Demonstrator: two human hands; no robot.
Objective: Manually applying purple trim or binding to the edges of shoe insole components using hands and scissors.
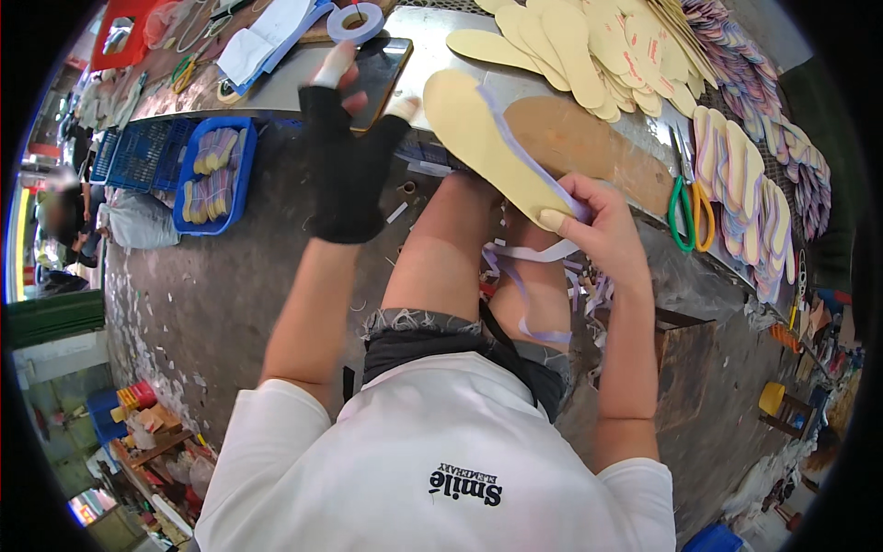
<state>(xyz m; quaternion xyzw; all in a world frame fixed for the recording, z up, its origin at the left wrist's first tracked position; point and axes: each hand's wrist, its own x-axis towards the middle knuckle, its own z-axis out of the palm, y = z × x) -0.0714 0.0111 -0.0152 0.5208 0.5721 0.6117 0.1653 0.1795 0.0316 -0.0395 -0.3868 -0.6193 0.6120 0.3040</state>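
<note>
My right hand (598, 221) pinches the heel end of a pale yellow insole (478, 133) between thumb and fingers. Along the insole's right edge runs a lilac strip (520, 138), partly hidden by that hand. A loose lilac ribbon (520, 285) hangs over my thigh below it. My left hand (349, 156), in a black fingerless glove with white wrapping on a fingertip, is raised to the left of the insole. Its thumb and fingers are spread, with nothing in them, and the thumb tip is close to the insole's toe end.
Yellow insoles (570, 46) are heaped at the back of the metal-topped bench. Scissors (690, 202) with green and orange handles lie right, near stacked lilac-edged insoles (736, 184). A tape roll (355, 22) and dark tablet-like slab (386, 78) lie left. A blue basket (241, 189) holds bundled insoles.
</note>
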